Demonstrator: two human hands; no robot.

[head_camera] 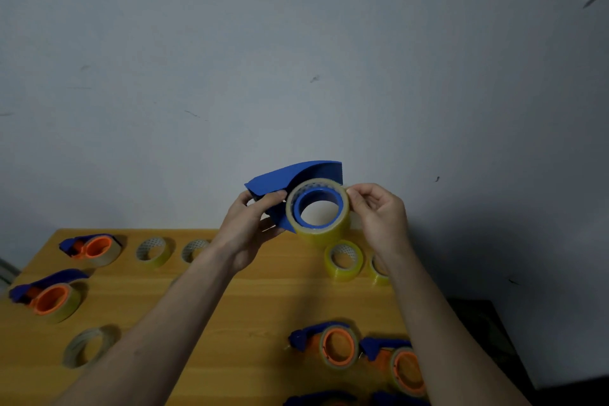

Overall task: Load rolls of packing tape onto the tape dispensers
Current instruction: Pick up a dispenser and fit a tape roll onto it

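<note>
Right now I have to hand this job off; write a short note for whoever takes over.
Left hand grips the blue dispenser, held above the table.
Right hand pinches the edge of the tape roll, which sits on the dispenser's blue hub.
Done: four dispensers with orange hubs lie loaded, two at left, two at near right.
Left: check the held roll's seating, then the loose rolls. Two more dispensers show at the bottom edge, cut off.
</note>
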